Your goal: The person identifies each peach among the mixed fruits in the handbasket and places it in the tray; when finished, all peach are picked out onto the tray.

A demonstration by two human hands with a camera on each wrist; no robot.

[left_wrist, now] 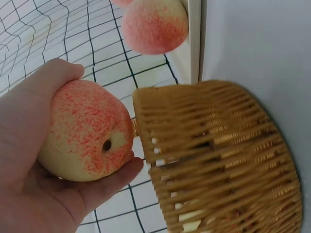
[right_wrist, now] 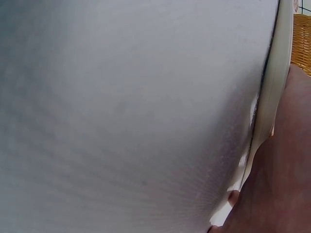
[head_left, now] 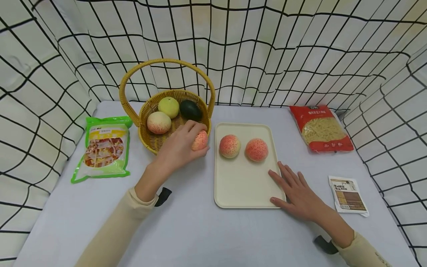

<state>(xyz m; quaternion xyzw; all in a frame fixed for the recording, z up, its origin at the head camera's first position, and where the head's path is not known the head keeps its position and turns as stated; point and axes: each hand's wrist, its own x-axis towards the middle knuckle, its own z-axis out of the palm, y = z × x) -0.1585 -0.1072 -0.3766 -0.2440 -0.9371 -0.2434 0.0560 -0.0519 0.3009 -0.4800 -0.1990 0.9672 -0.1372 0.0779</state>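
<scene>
My left hand (head_left: 178,146) grips a red-speckled peach (head_left: 200,140) at the right front rim of a wicker basket (head_left: 146,139). In the left wrist view the peach (left_wrist: 87,131) sits between thumb and fingers, beside the basket's woven wall (left_wrist: 218,145). Inside the basket are a pale peach (head_left: 159,122), a yellow-green round fruit (head_left: 168,107) and a dark green avocado-like fruit (head_left: 190,110). Two more peaches, one (head_left: 229,146) left of the other (head_left: 256,150), lie on a cream tray (head_left: 247,185). My right hand (head_left: 300,196) rests at the tray's right edge, fingers spread.
A green-edged food packet (head_left: 105,148) lies left of the basket. At the right are a red pasta bag (head_left: 321,129) and a small white-and-brown packet (head_left: 348,195). The basket's tall handle (head_left: 163,61) arches over it. Black netting over white cloth encloses the table.
</scene>
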